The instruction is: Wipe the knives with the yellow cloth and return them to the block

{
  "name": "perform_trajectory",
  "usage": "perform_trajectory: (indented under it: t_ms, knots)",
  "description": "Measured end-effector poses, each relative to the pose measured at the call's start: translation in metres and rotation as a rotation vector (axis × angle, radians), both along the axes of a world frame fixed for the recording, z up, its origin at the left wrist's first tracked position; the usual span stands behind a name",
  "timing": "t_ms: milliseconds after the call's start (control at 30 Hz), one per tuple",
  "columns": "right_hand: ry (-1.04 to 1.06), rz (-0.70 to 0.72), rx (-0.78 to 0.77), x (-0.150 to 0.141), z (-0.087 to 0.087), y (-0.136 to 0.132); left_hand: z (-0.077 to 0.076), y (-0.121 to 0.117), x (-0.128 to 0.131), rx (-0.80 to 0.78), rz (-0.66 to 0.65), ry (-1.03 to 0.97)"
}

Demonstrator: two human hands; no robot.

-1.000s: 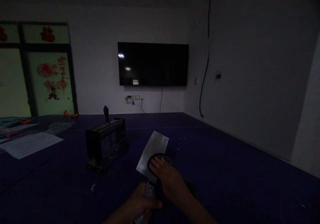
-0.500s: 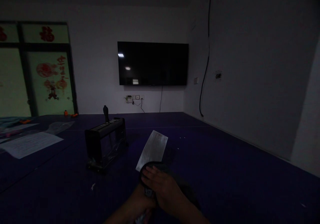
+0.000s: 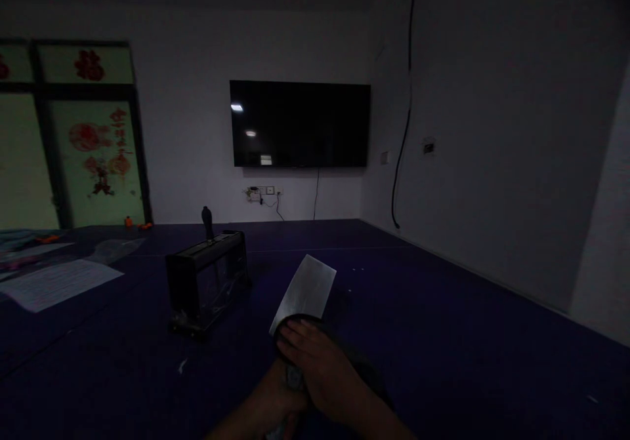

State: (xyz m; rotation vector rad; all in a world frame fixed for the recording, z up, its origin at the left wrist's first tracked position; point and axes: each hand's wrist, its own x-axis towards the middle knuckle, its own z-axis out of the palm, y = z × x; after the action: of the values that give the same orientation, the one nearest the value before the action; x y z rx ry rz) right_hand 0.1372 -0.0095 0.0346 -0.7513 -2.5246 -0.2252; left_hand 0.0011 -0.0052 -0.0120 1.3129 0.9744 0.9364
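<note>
Here, left fingers (image 3: 294, 400) grip the cleaver (image 3: 306, 289) (broad-bladed, dull silver), right fingers (image 3: 296, 340) outstretched.

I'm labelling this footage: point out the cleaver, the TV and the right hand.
Cleaver (image 3: 305, 292): head view, middle of the blade.
TV (image 3: 301, 124): head view, middle of the screen.
Right hand (image 3: 319, 362): head view, back of the hand.

The cleaver blade (image 3: 309, 287) is silvery grey, its handle (image 3: 294, 378) mottled grey; the round-edged object (image 3: 301, 317) over it, black; the surface (image 3: 443, 322), deep indigo; the box-shaped device (image 3: 181, 286), black; the television (image 3: 301, 125), black; the paper (image 3: 63, 284), white with fine print lines; the door panel (image 3: 63, 164), pale green with red motifs.
</note>
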Motion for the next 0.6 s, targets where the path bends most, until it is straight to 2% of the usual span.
perform_trajectory:
  t_ms: [200,333,433,600]
  knots:
    - [-0.026,-0.004,-0.024,0.005,0.011,-0.007,0.012,-0.004,0.002,-0.010,-0.098,0.102]
    - [-0.015,-0.049,-0.020,0.007,0.011,-0.007,0.019,-0.008,0.003,0.023,-0.155,0.135]
    - [0.011,-0.104,0.025,0.007,0.008,-0.004,0.018,-0.009,0.002,0.022,-0.165,0.127]
    - [0.056,-0.173,0.131,0.010,0.008,0.000,0.017,-0.010,-0.002,-0.006,-0.131,0.227]
